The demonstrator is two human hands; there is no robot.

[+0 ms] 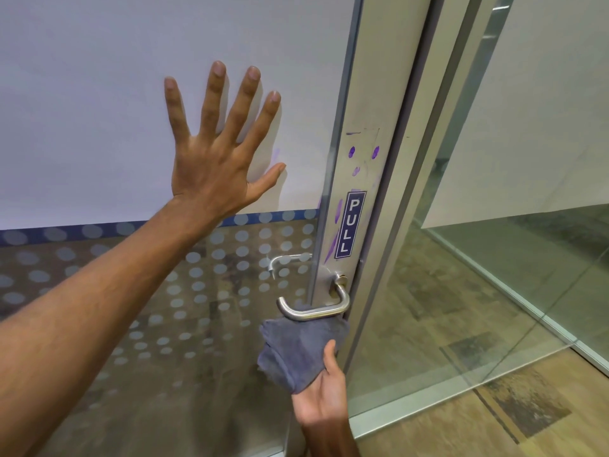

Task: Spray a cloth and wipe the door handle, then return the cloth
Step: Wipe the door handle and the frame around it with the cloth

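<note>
A steel lever door handle (pixel 314 310) sticks out from the metal door frame, low and right of centre. Just beneath it a grey-blue cloth (pixel 298 351) is bunched up, its top edge touching the underside of the lever. My right hand (pixel 324 390) grips the cloth from below, palm up, thumb pressed on the fabric. My left hand (pixel 219 145) lies flat on the frosted glass door panel (pixel 82 94), fingers spread wide, well above and left of the handle. No spray bottle is in view.
A blue PULL sign (pixel 350 224) sits on the frame above the handle, with purple smudges around it. The door's lower glass carries a dotted pattern. A second handle (pixel 285 260) shows through the glass. To the right stand glass partitions (pixel 494 291) over a wood-look floor.
</note>
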